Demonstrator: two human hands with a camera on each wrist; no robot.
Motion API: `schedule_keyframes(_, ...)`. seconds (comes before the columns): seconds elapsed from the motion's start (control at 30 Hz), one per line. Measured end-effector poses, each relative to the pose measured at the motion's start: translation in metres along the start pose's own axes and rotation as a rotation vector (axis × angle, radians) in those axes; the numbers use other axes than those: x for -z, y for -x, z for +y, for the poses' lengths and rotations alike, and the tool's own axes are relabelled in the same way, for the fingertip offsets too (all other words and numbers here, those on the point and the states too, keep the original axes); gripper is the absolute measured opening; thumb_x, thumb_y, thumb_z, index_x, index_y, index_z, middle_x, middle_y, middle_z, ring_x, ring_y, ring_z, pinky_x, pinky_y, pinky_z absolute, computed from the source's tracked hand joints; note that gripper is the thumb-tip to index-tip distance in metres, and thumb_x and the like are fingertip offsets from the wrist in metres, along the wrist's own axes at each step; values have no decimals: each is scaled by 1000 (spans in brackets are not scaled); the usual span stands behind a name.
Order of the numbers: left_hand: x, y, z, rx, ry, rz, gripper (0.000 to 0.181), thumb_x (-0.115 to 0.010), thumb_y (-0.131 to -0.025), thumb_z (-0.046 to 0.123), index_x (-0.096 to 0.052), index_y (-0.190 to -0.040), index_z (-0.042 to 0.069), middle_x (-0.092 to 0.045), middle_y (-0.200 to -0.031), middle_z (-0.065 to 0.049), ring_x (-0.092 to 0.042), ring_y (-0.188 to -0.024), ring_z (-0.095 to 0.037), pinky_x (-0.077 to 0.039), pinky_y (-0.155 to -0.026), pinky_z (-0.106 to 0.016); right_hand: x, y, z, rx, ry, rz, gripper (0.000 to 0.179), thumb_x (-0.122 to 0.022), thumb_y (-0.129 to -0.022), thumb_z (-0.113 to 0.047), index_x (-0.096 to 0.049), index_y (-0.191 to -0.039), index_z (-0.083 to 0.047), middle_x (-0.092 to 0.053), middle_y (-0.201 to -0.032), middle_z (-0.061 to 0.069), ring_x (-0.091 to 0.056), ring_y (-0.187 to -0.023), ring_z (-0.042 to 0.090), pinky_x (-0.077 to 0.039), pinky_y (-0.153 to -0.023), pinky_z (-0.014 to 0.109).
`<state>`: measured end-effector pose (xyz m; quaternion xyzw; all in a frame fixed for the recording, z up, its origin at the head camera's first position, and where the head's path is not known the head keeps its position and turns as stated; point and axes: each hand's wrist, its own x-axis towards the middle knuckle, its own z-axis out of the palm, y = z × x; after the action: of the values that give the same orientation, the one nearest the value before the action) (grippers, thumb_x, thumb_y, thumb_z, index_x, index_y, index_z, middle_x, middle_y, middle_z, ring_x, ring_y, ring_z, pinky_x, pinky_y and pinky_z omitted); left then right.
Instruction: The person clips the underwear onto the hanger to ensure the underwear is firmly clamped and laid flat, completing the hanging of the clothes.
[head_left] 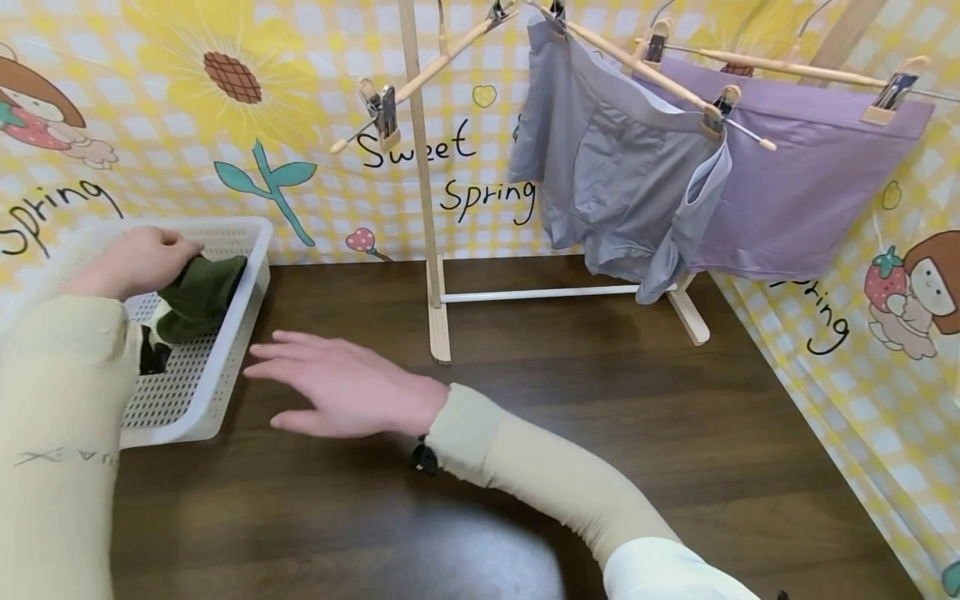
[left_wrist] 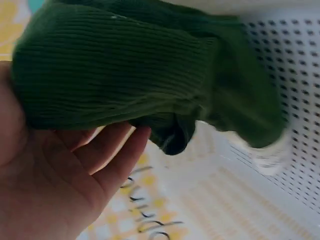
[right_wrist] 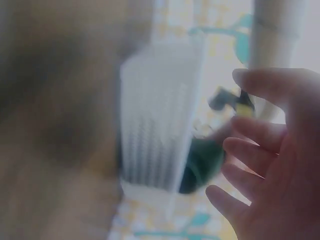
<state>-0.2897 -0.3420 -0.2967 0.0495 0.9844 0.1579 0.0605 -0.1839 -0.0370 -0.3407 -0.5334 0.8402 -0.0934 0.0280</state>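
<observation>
My left hand [head_left: 138, 260] is over the white basket [head_left: 201, 400] and pinches a dark green sock [head_left: 202, 296] by its ribbed cuff. In the left wrist view the ribbed green fabric [left_wrist: 115, 75] lies between thumb and fingers, and its lower part hangs over the perforated basket wall [left_wrist: 295, 90]. Beneath it in the basket is a small black and white item [head_left: 153, 354], partly hidden by my sleeve. Right of the basket, my right hand [head_left: 345, 387] hovers above the brown table with fingers spread, holding nothing. The right wrist view is blurred.
A wooden rack with a white crossbar [head_left: 540, 294] stands at the back. Grey boxer shorts [head_left: 622, 158] and a purple garment [head_left: 810, 175] hang there from clip hangers. A hanger with bare clips [head_left: 386, 117] hangs at the left. Patterned yellow cloth [head_left: 315, 83] lines the walls.
</observation>
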Motion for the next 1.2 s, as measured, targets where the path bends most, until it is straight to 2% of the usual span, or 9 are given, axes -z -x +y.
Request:
schedule_keyframes(0.13, 4, 3, 17, -22, 85, 117, 53, -31, -109, 42, -43, -73, 5, -44, -71, -16, -45, -69, -32, -35, -63, -43, 18, 22, 17, -34, -62, 95, 61, -54, -105, -46, -40, -157, -17, -27, -165, -1, -5, -152, 9, 2, -114, 18)
schedule_keyframes(0.33, 3, 14, 62, -2, 226, 244, 58, -30, -107, 50, -49, -88, -1, -51, -91, -26, -47, -85, -39, -34, -68, -46, 35, 41, 44, -125, -140, 230, 65, -57, -103, -47, -39, -157, -15, -27, -165, 0, -11, -151, 7, -1, -115, 18)
schedule_keyframes(0.47, -8, 23, 102, -21, 329, 312, 60, -34, -107, 53, -54, -92, -2, -55, -92, -24, -48, -86, -32, -36, -70, -39, 39, 49, 56, -180, -224, 337, 69, -62, -100, -46, -39, -156, -13, -33, -162, 2, -20, -148, 6, -9, -115, 15)
schedule_keyframes(0.63, -23, 42, 148, -120, 431, 384, 52, -41, -107, 48, -65, -101, 2, -62, -99, -15, -50, -86, -23, -35, -73, -32, 35, 59, 64, -244, -291, 421, 76, -66, -97, -51, -38, -157, -14, -37, -158, -1, -26, -144, 2, -17, -113, 16)
schedule_keyframes(0.7, -28, 51, 165, -168, 462, 401, 48, -45, -107, 46, -64, -94, 4, -59, -89, -12, -48, -81, -22, -34, -70, -33, 34, 64, 65, -254, -309, 462, 78, -67, -95, -52, -38, -157, -16, -38, -157, -3, -27, -143, 1, -20, -113, 18)
schedule_keyframes(0.83, -35, 66, 196, -270, 520, 376, 40, -51, -107, 39, -64, -90, 5, -64, -91, -8, -52, -82, -18, -36, -71, -29, 34, 75, 67, -254, -363, 545, 77, -71, -93, -51, -39, -156, -19, -41, -153, -7, -34, -138, 1, -28, -111, 21)
schedule_keyframes(0.93, -42, 76, 213, -363, 557, 344, 37, -53, -108, 34, -61, -86, 5, -62, -89, -8, -52, -81, -17, -36, -71, -27, 36, 87, 70, -250, -437, 564, 77, -72, -92, -51, -39, -156, -22, -41, -153, -11, -35, -136, -1, -31, -110, 24)
schedule_keyframes(1.13, -51, 94, 230, -478, 680, 305, 33, -53, -108, 24, -53, -81, 5, -46, -77, -8, -53, -89, -15, -37, -80, -25, 40, 116, 79, -187, -589, 517, 63, -66, -100, -42, -44, -154, -19, -45, -151, -12, -39, -137, 5, -33, -111, 31)
schedule_keyframes(1.2, -52, 98, 234, -511, 734, 285, 31, -53, -108, 19, -53, -81, 4, -50, -79, -8, -54, -92, -16, -37, -82, -24, 39, 123, 82, -191, -612, 494, 57, -64, -101, -42, -48, -151, -19, -49, -148, -12, -44, -134, 6, -36, -109, 31)
